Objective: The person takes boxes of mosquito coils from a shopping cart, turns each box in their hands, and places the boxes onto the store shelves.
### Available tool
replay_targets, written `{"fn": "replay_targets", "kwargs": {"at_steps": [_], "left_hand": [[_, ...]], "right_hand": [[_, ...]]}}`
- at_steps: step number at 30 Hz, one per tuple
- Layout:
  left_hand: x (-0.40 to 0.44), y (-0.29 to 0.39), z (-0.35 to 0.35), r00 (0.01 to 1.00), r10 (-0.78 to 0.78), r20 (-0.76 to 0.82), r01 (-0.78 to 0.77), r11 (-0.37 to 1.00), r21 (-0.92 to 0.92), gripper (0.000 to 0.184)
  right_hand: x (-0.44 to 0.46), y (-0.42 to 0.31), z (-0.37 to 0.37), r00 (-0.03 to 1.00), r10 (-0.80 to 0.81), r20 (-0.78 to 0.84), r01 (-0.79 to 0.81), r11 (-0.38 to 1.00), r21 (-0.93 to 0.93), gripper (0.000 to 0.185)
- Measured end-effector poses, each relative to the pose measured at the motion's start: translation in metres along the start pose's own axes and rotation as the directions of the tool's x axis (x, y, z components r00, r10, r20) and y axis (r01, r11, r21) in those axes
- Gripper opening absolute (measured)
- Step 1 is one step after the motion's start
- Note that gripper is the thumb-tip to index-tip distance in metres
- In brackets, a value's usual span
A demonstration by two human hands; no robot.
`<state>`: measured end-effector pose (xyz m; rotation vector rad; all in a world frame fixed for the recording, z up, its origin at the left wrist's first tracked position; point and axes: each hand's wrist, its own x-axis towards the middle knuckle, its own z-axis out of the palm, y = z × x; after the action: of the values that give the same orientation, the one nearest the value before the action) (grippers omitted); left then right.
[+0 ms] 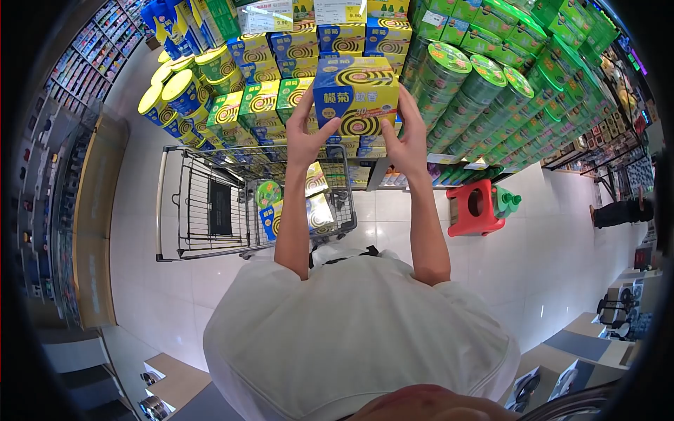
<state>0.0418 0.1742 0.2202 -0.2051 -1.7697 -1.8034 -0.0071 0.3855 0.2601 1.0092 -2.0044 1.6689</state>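
Clamping blue-and-yellow box (357,95) between left hand (304,137) and right hand (409,137), before stacked boxes (258,105). Cart (220,208) below left hand already holds loose cartons (319,212), green tub (269,191). Held box not set down.

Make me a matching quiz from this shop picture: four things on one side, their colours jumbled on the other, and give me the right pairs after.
Things
1. Stool on the floor
2. Box between the left hand and right hand
3. Round tub in the shopping cart
4. Person's shirt

Colours
A. Mainly blue and yellow
B. White
C. Red
D. Mainly green

Right pairs: 1-C, 2-A, 3-D, 4-B
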Motion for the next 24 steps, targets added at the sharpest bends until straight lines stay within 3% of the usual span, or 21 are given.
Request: {"fn": "replay_targets", "kwargs": {"at_steps": [1, 2, 5, 7, 10, 13, 24], "left_hand": [[0.003, -0.006, -0.003, 0.995, 0.104, -0.001, -0.103, 0.983, 0.153, 0.061], [0.003, -0.012, -0.007, 0.995, 0.1, 0.0, -0.099, 0.984, 0.151, 0.061], [0.004, -0.032, -0.016, 0.995, 0.1, 0.025, -0.101, 0.905, 0.414, 0.062], [0.004, -0.041, -0.016, 0.997, 0.074, 0.019, -0.076, 0.921, 0.382, 0.067], [0.003, -0.059, -0.02, 0.999, 0.008, 0.044, -0.023, 0.939, 0.343, 0.077], [-0.004, -0.085, -0.024, 0.998, -0.038, 0.042, 0.017, 0.902, 0.431, 0.077], [-0.013, -0.171, -0.037, 0.99, -0.139, -0.019, 0.123, 0.794, 0.595, 0.077]], "right_hand": [[0.002, 0.003, 0.001, 1.0, -0.002, 0.026, 0.003, 0.999, -0.051, 0.062], [0.004, 0.008, 0.003, 1.0, 0.002, 0.026, -0.001, 0.999, -0.053, 0.062], [0.004, 0.037, 0.01, 0.996, 0.018, 0.086, -0.006, 0.991, -0.137, 0.062], [0.0, 0.056, 0.015, 0.987, 0.081, 0.136, -0.05, 0.975, -0.217, 0.064], [-0.01, 0.081, 0.025, 0.981, 0.144, 0.128, -0.122, 0.979, -0.162, 0.061], [-0.024, 0.114, 0.036, 0.976, 0.152, 0.156, -0.105, 0.955, -0.277, 0.063], [-0.055, 0.19, 0.083, 0.967, 0.241, 0.077, -0.202, 0.919, -0.339, 0.061]]}}
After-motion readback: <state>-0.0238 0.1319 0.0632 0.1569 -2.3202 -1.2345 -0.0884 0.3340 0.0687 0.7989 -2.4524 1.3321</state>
